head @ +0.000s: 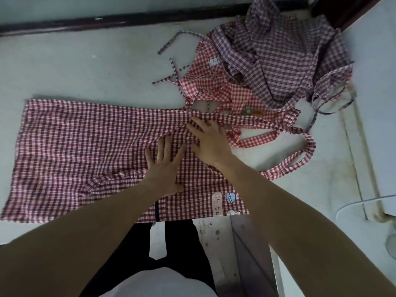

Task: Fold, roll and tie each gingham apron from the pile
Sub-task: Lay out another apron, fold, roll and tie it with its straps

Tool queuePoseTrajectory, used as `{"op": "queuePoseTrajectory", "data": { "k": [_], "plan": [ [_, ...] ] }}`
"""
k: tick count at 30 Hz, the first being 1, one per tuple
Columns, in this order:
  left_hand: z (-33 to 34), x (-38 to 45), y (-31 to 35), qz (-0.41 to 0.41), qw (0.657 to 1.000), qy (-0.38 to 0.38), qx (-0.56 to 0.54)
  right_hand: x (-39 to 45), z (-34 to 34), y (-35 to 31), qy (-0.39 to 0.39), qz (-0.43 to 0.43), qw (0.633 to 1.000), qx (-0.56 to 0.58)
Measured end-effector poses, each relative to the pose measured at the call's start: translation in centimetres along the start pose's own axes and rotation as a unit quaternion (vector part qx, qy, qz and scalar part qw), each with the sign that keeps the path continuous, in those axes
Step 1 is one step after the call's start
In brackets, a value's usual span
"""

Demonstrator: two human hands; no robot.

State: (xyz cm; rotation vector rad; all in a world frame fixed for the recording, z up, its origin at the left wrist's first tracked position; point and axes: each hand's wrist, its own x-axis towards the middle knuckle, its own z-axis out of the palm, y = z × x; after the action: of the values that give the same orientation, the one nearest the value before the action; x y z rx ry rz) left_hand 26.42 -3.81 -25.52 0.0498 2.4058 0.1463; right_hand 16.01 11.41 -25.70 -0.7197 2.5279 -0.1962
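Both hands, the left hand (164, 168) and right hand (211, 142), are pressing flat and released on a red gingham apron (75, 146) lying across the table (85, 67); the pile (267, 67) is sitting far right.

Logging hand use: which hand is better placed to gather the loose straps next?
Probably the right hand: it lies beside the straps trailing right. The left hand presses the apron mid-body.
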Motion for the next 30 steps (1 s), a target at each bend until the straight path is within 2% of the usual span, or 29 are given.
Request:
{"op": "queuePoseTrajectory", "data": {
  "k": [4,6,8,10,11,12,13,14,16,17,19,22,25,27,29,30],
  "plan": [
    [-0.1,-0.4,-0.8,0.041,0.999,-0.008,0.012,0.1,0.2,-0.3,-0.003,0.016,1.0,-0.023],
    [-0.7,-0.9,-1.5,0.069,0.997,0.011,-0.033,0.3,0.0,-1.2,0.0,0.033,0.999,-0.016],
    [-1.3,-2.3,-3.4,0.069,0.984,0.11,-0.124,0.3,0.0,-2.5,0.028,0.066,0.997,-0.01],
    [-1.2,-3.2,-5.9,0.043,0.96,0.23,-0.152,-0.4,0.1,-4.0,0.115,0.075,0.991,-0.003],
    [-0.9,-3.4,-7.7,0.024,0.956,0.254,-0.147,-0.8,0.6,-5.1,0.155,0.049,0.987,-0.002],
    [-0.5,-3.5,-9.2,0.006,0.96,0.245,-0.133,-1.2,1.3,-5.8,0.18,0.007,0.984,0.006],
    [0.1,-3.7,-11.1,-0.012,0.97,0.215,-0.115,-1.7,2.2,-6.9,0.171,-0.036,0.984,0.019],
    [0.7,-3.8,-12.9,-0.032,0.979,0.175,-0.096,-2.1,3.1,-7.7,0.125,-0.058,0.99,0.033],
    [1.8,-3.9,-16.0,-0.071,0.99,0.103,-0.063,-2.7,4.5,-8.9,0.001,-0.05,0.998,0.023],
    [2.3,-4.0,-17.5,-0.08,0.992,0.08,-0.052,-2.6,5.1,-9.1,-0.033,-0.038,0.999,0.008],
    [2.4,-4.0,-19.4,-0.106,0.992,0.052,-0.048,-2.4,5.2,-9.1,-0.056,-0.013,0.998,-0.001],
    [1.6,-4.0,-21.4,-0.195,0.976,0.029,-0.097,-2.0,4.4,-9.3,-0.076,0.012,0.997,-0.008],
    [0.6,-4.4,-23.2,-0.215,0.97,0.007,-0.109,-1.8,3.7,-10.1,-0.1,0.037,0.994,-0.008],
    [-0.3,-5.2,-22.9,-0.208,0.972,0.037,-0.105,-2.2,3.4,-11.4,-0.085,0.053,0.995,0.003],
    [-0.9,-6.0,-21.1,-0.16,0.969,0.144,-0.117,-2.9,3.6,-12.7,-0.048,0.036,0.998,0.014],
    [-1.1,-6.6,-20.3,-0.108,0.966,0.192,-0.137,-3.4,3.9,-13.7,-0.025,0.025,0.999,0.024]
  ]
}}
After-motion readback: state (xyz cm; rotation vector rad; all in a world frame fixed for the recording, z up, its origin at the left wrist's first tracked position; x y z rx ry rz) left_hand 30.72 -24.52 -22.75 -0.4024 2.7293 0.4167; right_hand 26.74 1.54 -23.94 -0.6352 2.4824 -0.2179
